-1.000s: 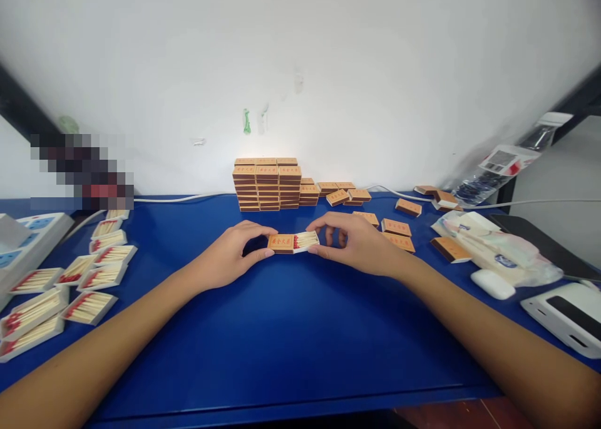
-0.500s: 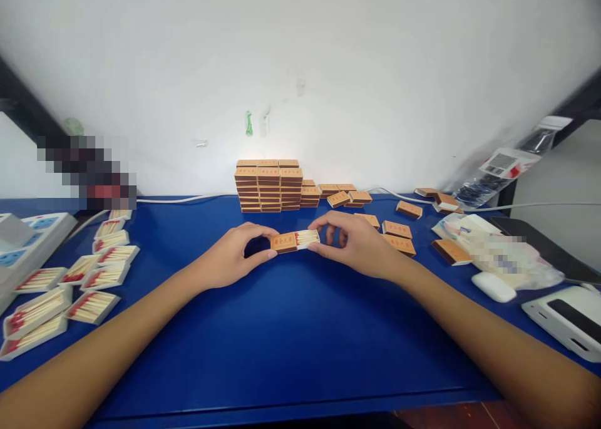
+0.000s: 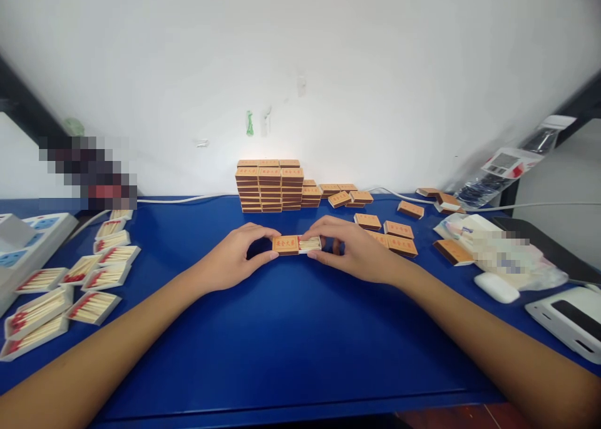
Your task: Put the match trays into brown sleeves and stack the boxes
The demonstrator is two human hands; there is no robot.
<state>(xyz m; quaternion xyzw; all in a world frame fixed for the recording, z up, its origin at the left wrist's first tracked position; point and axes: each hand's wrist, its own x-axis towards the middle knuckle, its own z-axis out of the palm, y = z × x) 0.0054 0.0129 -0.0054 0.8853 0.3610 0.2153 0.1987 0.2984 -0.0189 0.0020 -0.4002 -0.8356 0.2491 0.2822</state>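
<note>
Both hands hold one matchbox just above the blue table (image 3: 282, 329). My left hand (image 3: 235, 257) pinches the orange sleeve (image 3: 286, 245) between thumb and fingers. My right hand (image 3: 350, 248) grips the white tray of matches (image 3: 310, 243), which sticks out of the sleeve's right end, with a finger lying across its top. The tray is partly inside the sleeve.
A neat stack of closed matchboxes (image 3: 269, 188) stands at the back by the wall. Loose closed boxes (image 3: 399, 230) lie to the right. Several open trays of matches (image 3: 91, 275) lie at the left beside a power strip (image 3: 28, 241). Packets and white devices (image 3: 563, 313) fill the right side.
The tray has slid further into the sleeve, so less of it shows. My right hand moved left toward my left hand, with a finger now over the tray.
</note>
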